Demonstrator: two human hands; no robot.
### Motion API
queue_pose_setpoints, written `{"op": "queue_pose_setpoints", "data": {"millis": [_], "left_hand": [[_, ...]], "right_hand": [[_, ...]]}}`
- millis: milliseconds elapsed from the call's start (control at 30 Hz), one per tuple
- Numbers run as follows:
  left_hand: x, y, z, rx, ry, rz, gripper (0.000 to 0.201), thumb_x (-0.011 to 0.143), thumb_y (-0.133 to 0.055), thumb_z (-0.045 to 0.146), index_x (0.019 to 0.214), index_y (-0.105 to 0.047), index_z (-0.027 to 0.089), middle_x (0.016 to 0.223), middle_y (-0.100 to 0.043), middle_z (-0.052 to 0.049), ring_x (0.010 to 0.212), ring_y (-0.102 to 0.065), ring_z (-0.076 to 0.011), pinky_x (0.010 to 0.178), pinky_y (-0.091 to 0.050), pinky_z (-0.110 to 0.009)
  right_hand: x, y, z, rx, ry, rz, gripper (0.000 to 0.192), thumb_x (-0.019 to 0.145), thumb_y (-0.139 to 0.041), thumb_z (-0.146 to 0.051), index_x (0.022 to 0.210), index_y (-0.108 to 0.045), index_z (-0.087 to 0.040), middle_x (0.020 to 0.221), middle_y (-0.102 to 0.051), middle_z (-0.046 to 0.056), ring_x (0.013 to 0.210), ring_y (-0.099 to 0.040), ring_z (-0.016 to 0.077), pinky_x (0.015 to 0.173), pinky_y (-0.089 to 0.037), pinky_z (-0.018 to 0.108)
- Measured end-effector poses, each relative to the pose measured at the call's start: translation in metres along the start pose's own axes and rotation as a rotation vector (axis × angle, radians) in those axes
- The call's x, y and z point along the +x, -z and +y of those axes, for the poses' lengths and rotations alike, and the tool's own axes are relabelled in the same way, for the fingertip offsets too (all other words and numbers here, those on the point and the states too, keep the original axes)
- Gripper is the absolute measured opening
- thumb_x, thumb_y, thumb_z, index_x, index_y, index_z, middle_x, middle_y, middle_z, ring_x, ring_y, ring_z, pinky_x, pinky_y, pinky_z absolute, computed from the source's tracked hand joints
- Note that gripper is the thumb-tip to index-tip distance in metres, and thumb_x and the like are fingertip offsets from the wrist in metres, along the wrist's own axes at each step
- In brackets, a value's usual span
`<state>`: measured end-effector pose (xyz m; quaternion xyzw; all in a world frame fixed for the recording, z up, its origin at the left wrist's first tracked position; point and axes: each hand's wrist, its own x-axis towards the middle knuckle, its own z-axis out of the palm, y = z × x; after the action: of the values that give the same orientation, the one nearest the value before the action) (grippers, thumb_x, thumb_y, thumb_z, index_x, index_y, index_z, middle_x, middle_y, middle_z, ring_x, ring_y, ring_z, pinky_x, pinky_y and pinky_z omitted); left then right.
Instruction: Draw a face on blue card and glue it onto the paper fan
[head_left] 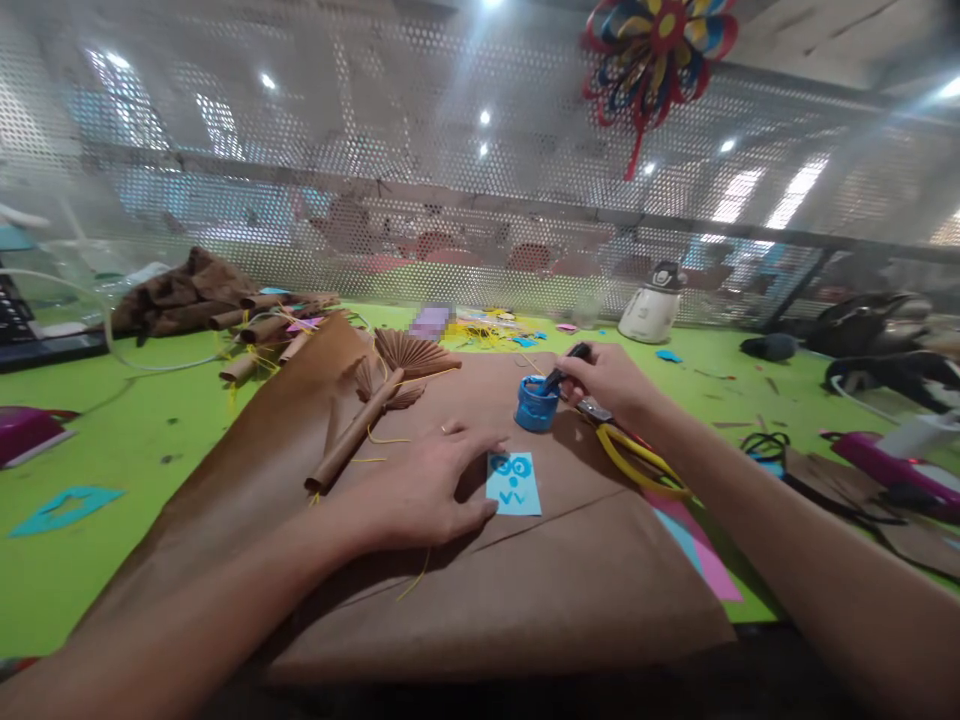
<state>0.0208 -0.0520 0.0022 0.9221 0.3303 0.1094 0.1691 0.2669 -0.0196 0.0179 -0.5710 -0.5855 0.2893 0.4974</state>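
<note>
While the right hand (611, 380) grips a black tool (571, 362) right of centre in the frame, its fingers clamped on the shaft, the tool's lower end is down inside a blue jar (537, 408); the tip is hidden there. The left hand (427, 485), in the middle of the frame, has its thumb and forefinger spread apart around the left side of a blue card (521, 500). Its thumb tip is at the card's left edge; whether it presses down, I cannot tell. The card lies just below centre, near the jar, painted with two ringed eyes, a dot and two small v marks in darker blue.

Under all this spreads brown paper (585, 560), on a green table (45, 520). Scissors (630, 455) with yellow handles lie right of the jar, beneath the right forearm, and pink paper (720, 570) shows at lower right. Left of centre, a pleated fan (412, 352) adjoins a brown tube (352, 440) with yellow string. More tubes (266, 328) are heaped at upper left. A white jug (649, 312) stands at upper right, below a hanging flower ornament (667, 50).
</note>
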Motion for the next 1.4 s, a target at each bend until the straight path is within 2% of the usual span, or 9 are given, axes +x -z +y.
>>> {"op": "queue_pose_setpoints", "data": {"millis": [100,233,333,433,600,800,967,1100,1400], "left_hand": [[0.000,0.000,0.000,0.000,-0.026,-0.006,0.051,0.081,-0.057,0.035,0.131,-0.048,0.028,0.120,-0.059,-0.007,0.117,-0.051,-0.0275,0.098,-0.043,-0.043],[0.000,-0.004,-0.004,-0.009,-0.021,0.020,0.052,0.081,-0.059,0.036,0.131,-0.048,0.029,0.125,-0.058,-0.005,0.117,-0.051,-0.0273,0.097,-0.043,-0.042],[0.002,-0.007,-0.007,-0.027,-0.030,0.021,0.055,0.081,-0.059,0.037,0.133,-0.046,0.030,0.126,-0.057,-0.006,0.115,-0.053,-0.0266,0.096,-0.044,-0.040],[0.003,-0.007,-0.007,-0.037,-0.057,0.019,0.053,0.081,-0.058,0.035,0.132,-0.047,0.029,0.126,-0.057,-0.006,0.116,-0.051,-0.0258,0.097,-0.042,-0.040],[0.004,-0.005,-0.004,-0.025,-0.042,-0.029,0.052,0.083,-0.057,0.035,0.133,-0.045,0.028,0.126,-0.055,-0.007,0.113,-0.052,-0.0259,0.096,-0.042,-0.041],[0.005,-0.009,-0.007,-0.037,-0.032,-0.006,0.054,0.084,-0.056,0.040,0.136,-0.042,0.031,0.124,-0.056,-0.006,0.110,-0.054,-0.0255,0.094,-0.043,-0.041],[0.005,-0.009,-0.006,-0.038,-0.063,0.002,0.051,0.083,-0.057,0.035,0.132,-0.045,0.030,0.124,-0.056,-0.006,0.111,-0.053,-0.0257,0.095,-0.042,-0.041],[0.005,-0.008,-0.005,-0.038,-0.070,0.006,0.051,0.084,-0.056,0.037,0.133,-0.044,0.028,0.122,-0.057,-0.006,0.111,-0.052,-0.0260,0.094,-0.043,-0.041],[0.004,-0.009,-0.008,-0.031,-0.041,-0.005,0.053,0.085,-0.056,0.039,0.135,-0.042,0.030,0.125,-0.056,-0.006,0.112,-0.052,-0.0263,0.095,-0.042,-0.042]], "right_hand": [[-0.001,0.010,-0.005,0.038,0.022,0.080,0.021,0.074,-0.064,-0.020,0.056,-0.053,-0.017,0.045,-0.055,-0.001,0.038,-0.047,0.0076,0.037,-0.038,0.019],[-0.009,0.029,-0.016,0.158,0.120,0.264,0.011,0.073,-0.065,-0.020,0.064,-0.059,-0.018,0.045,-0.054,-0.003,0.037,-0.049,0.0098,0.037,-0.042,0.022],[-0.022,0.041,-0.027,0.258,0.193,0.342,0.016,0.074,-0.064,-0.018,0.059,-0.059,-0.019,0.047,-0.054,-0.002,0.039,-0.050,0.0107,0.041,-0.045,0.025],[-0.040,0.043,-0.031,0.370,0.170,0.265,0.021,0.078,-0.063,-0.019,0.057,-0.061,-0.020,0.047,-0.054,-0.001,0.041,-0.050,0.0119,0.043,-0.047,0.028],[-0.068,0.022,-0.016,0.399,-0.070,0.036,0.015,0.081,-0.058,-0.022,0.067,-0.060,-0.019,0.047,-0.055,-0.001,0.039,-0.050,0.0119,0.038,-0.037,0.024],[-0.078,0.006,0.001,0.292,-0.027,-0.119,0.010,0.082,-0.060,-0.025,0.076,-0.056,-0.019,0.054,-0.059,-0.002,0.044,-0.055,0.0124,0.041,-0.038,0.023],[-0.080,0.007,0.007,0.203,0.008,-0.166,0.011,0.086,-0.059,-0.030,0.080,-0.058,-0.021,0.052,-0.060,-0.003,0.041,-0.051,0.0113,0.041,-0.040,0.023],[-0.081,0.006,0.007,0.181,0.062,-0.151,0.011,0.086,-0.059,-0.030,0.081,-0.058,-0.021,0.052,-0.061,-0.003,0.045,-0.055,0.0121,0.044,-0.041,0.022],[-0.082,0.004,0.006,0.149,0.075,-0.156,0.012,0.088,-0.058,-0.032,0.082,-0.058,-0.021,0.054,-0.061,-0.002,0.046,-0.055,0.0125,0.047,-0.045,0.025]]}}
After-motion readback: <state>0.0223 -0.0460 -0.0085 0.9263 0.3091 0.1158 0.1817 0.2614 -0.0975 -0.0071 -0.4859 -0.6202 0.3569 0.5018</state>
